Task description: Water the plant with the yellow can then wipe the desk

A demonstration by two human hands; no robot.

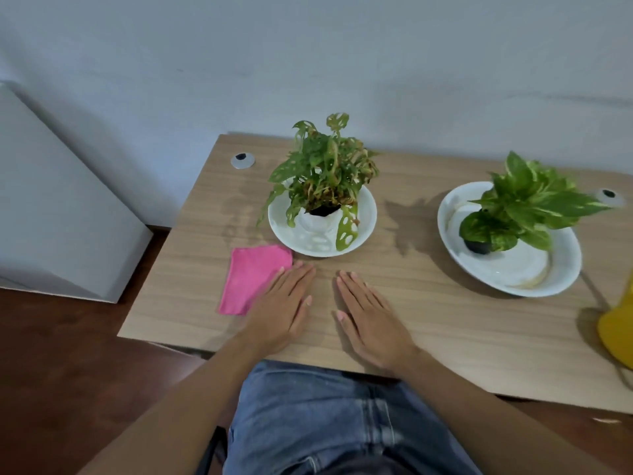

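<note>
- Both hands lie flat, palms down, fingers straight and together, on the wooden tabletop [445,337] near its front edge; neither grips anything.
- The left hand [281,310] rests with its outer edge over the right side of a folded pink cloth [250,277].
- The right hand [371,323] lies just beside the left, apart from it.
- A holey-leaved plant [325,166] in a white pot stands in a white bowl [363,228] just behind the cloth.
- A second plant [527,204], with variegated leaves, sits in another white bowl [561,269] to the right.
- The yellow can [618,330] stands at the right edge of the view, partly cut off.
- A faint damp patch [236,214] marks the wood left of the first bowl.
</note>
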